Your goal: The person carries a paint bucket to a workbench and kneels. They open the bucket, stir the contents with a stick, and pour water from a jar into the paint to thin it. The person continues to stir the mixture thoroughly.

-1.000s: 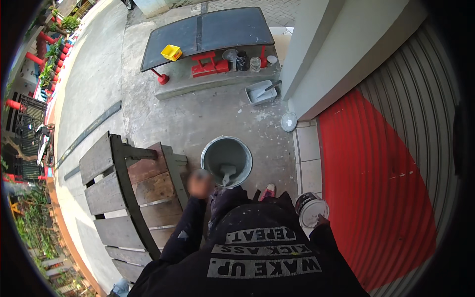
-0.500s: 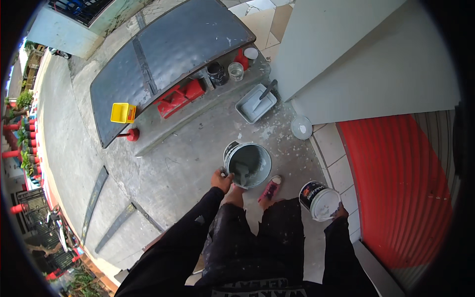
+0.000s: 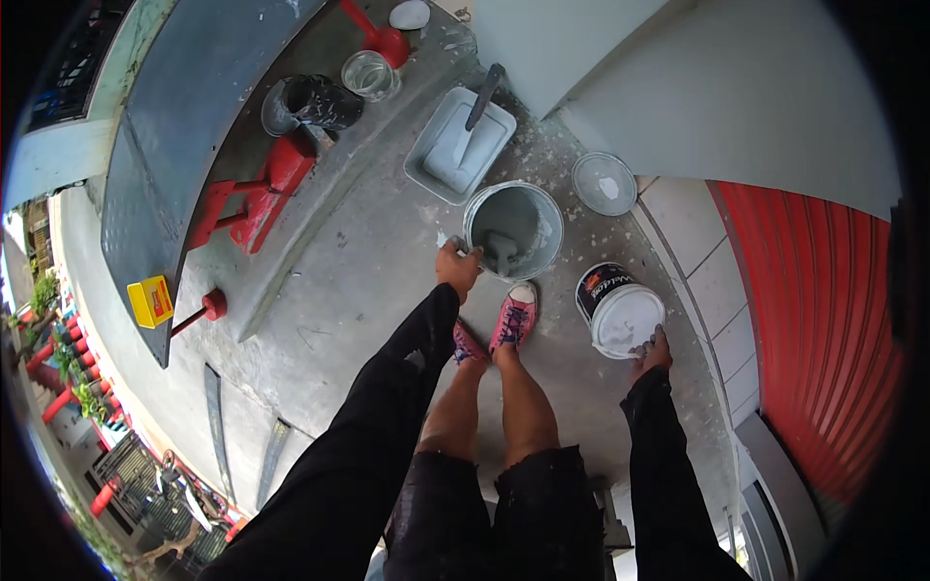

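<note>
My left hand [image 3: 458, 270] is closed at the left edge of a large open bucket [image 3: 549, 254], which has grey paste inside. A grey, flat-headed tool [image 3: 501, 252] lies in the paste. My right hand [image 3: 652, 356] grips the near edge of a smaller black-and-white tub [image 3: 628, 320], whose whitish top faces me. That tub hangs or stands tilted to the right of my feet; whether it touches the floor I cannot tell. Just beyond the bucket sits a white tray [image 3: 418, 160] with white residue and a dark-handled tool [image 3: 484, 97] in it.
A round, paint-spotted lid [image 3: 604, 184] lies by the wall. On a low concrete step [image 3: 320, 208] are a red metal object [image 3: 276, 189], a blackened can [image 3: 329, 102] and a clear container [image 3: 370, 76]. A yellow box [image 3: 150, 301] sits at left. My pink shoes [image 3: 513, 315] stand before the bucket.
My view has moved forward and down. The bucket, with my left hand on it, is now closer to the tray. Both my shoes now show side by side. My right hand still holds the tub.
</note>
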The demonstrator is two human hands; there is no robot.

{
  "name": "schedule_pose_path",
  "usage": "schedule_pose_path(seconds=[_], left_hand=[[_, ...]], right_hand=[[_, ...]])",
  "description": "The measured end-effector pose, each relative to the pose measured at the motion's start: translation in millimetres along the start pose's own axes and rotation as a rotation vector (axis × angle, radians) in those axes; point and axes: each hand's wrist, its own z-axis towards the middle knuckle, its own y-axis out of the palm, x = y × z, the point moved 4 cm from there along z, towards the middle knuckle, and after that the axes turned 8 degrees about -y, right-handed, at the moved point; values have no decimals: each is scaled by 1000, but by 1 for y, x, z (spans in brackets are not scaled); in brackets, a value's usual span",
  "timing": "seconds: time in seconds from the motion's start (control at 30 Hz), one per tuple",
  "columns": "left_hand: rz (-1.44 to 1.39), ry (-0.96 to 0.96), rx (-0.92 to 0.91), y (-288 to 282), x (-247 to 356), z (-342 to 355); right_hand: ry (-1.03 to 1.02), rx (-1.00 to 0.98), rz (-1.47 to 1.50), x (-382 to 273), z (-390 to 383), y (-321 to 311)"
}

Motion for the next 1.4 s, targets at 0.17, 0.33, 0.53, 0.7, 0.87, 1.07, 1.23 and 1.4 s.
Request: schedule_pose_path(seconds=[0.17, 0.33, 0.53, 0.7, 0.87, 1.07, 1.23, 1.4], left_hand=[[-8, -27, -74, 56, 25, 40], [-123, -76, -116, 86, 15, 91], [-188, -34, -236, 78, 7, 115], [300, 285, 30, 29, 58, 75], [393, 1121, 443, -118, 191, -9], [712, 1535, 962, -233, 343, -48], [1021, 1421, 936, -281, 352, 19], [1118, 1475, 886, -274, 360, 53]], right_hand=[[-21, -68, 85, -7, 30, 42], [-10, -94, 148, 2, 66, 54], [-4, -115, 65, 25, 82, 64], [-137, 39, -142, 55, 112, 33], [-464, -6, -586, 43, 85, 18], [-1212, 77, -618, 31, 70, 31], [-1469, -9, -989, -24, 32, 111], [-1579, 132, -1105, 4, 58, 112]])
